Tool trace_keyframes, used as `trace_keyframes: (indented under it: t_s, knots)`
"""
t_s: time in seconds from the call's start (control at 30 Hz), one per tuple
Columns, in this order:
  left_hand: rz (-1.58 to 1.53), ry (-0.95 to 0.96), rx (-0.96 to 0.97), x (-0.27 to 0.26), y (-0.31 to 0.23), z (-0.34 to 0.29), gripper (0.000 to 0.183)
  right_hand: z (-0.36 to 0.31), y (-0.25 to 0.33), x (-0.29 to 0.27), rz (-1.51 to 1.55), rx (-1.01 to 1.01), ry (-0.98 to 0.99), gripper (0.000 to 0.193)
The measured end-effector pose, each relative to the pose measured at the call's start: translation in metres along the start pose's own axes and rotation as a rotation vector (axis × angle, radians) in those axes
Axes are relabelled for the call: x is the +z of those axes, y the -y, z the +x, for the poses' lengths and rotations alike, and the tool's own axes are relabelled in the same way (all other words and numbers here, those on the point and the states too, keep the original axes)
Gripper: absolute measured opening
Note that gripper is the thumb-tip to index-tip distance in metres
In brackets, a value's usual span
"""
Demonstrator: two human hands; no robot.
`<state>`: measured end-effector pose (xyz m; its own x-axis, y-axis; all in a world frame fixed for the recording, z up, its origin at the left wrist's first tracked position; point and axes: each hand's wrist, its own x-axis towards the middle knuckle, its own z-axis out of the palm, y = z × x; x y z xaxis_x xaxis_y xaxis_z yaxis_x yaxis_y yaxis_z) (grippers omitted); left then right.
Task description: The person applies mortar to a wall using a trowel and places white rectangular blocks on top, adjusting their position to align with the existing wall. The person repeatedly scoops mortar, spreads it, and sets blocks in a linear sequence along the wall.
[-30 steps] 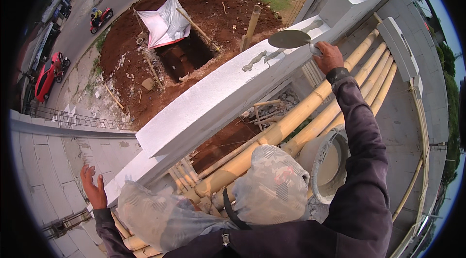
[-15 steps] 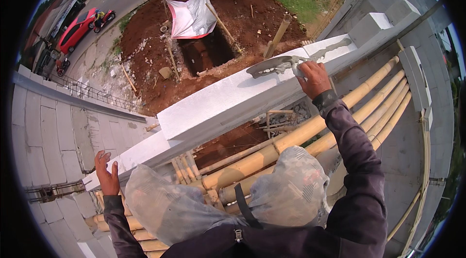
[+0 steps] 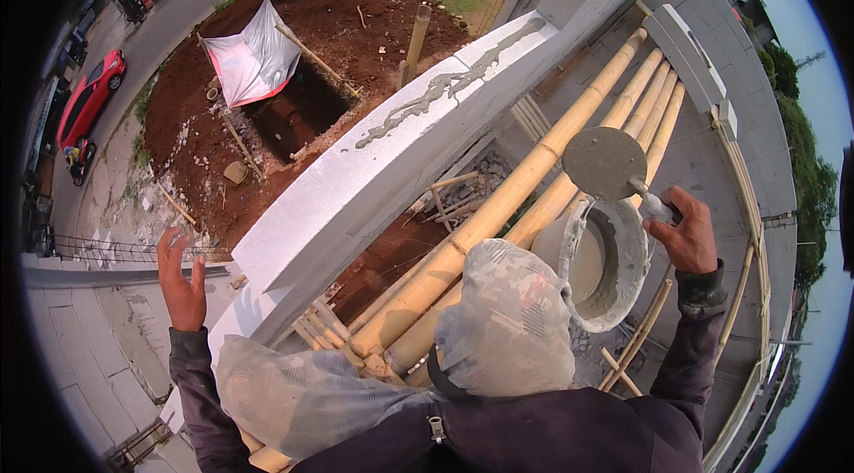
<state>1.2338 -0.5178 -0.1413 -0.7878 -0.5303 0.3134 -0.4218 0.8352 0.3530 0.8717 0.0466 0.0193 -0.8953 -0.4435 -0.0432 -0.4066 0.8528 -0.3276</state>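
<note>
My right hand (image 3: 689, 228) grips the handle of a round trowel (image 3: 607, 161), its blade covered in wet grey mortar. The blade is over bamboo poles, just above the far rim of a mortar-caked bucket (image 3: 633, 282) holding grey mix. In front runs a wall of white lightweight concrete blocks (image 3: 334, 184). An uneven strip of mortar (image 3: 449, 86) lies along the top of its far right part. My left hand (image 3: 182, 282) is raised near the wall's left end, fingers apart, with nothing in it.
Thick bamboo poles (image 3: 498, 215) run beside my plastic-covered knees (image 3: 511, 322). Beyond the wall, a white sheet (image 3: 253, 55) on sticks partly covers a pit (image 3: 298, 117) in red soil. A grey block wall (image 3: 738, 90) rises on the right. A red car (image 3: 92, 99) stands at left.
My right hand has moved from the wall top back to the bucket with the trowel. The mortar there now lies as a longer, thinner strip. The view has turned right.
</note>
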Motion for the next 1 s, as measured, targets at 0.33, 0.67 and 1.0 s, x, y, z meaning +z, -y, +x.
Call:
trace_keyframes:
  t_s: [0.33,0.67,1.0]
  knots:
    - [-0.101,0.088,0.336,0.043,-0.062,0.102,0.035,-0.063,-0.121,0.139,-0.614,0.517,0.247,0.019]
    - [-0.024,0.255,0.245,0.062,-0.042,0.130,0.039,-0.096,-0.145,0.034,0.257,0.574,0.286,0.023]
    - [0.128,0.647,0.176,0.060,-0.066,0.082,0.071,0.184,-0.162,0.006,0.601,0.006,0.223,0.030]
